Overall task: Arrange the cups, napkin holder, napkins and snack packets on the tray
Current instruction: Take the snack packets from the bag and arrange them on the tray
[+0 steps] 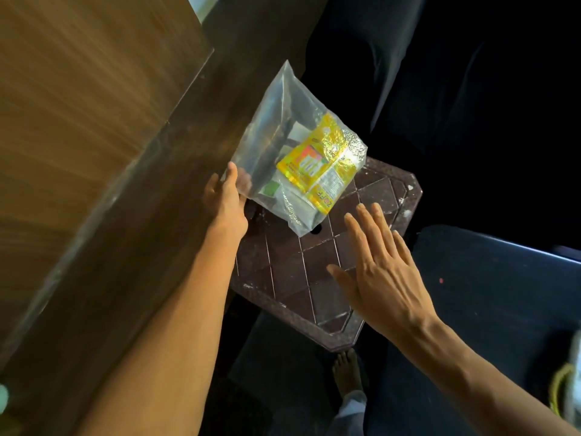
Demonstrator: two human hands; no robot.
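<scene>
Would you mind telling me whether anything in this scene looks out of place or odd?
The yellow snack packet sits inside a clear plastic bag, which the left hand grips by one edge, tilted over the dark brown patterned plastic stool top. White flecks mark that top's far rim. No tray or cups are in view.

I read this as a home, likely a sitting room. A wood-grain panel (78,121) fills the upper left of the frame, with a dark board (151,234) beside it. At centre stands a small brown plastic bench (314,278) with a diamond-pattern top. Dark cushions (487,294) lie at right, and a bare foot (345,369) shows at bottom centre.
</scene>
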